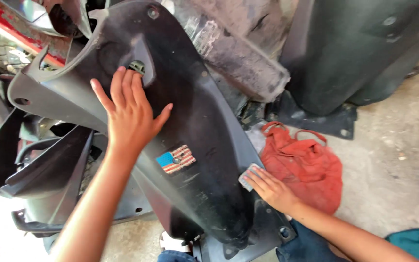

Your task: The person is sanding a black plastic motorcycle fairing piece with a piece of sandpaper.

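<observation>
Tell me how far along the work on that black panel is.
Done: hard to judge; the black plastic panel looks dull and dusty all over, sticker included. In hand: the left hand lies flat on its upper part, bracing it, while the right hand presses a small grey pad against its lower edge, beside the red cloth. Left: seemingly most of the surface.

Both forearms bare, no sleeves in view. Left hand [131, 114]: no glove, no ring, no watch or band at the wrist; nails short and plain. Right hand [272, 190]: likewise ungloved, no jewellery, wrist bare. Legs clad in dark blue denim [300, 242], seen at the bottom edge below the right forearm, with another patch of the same fabric lower left of it.
</observation>
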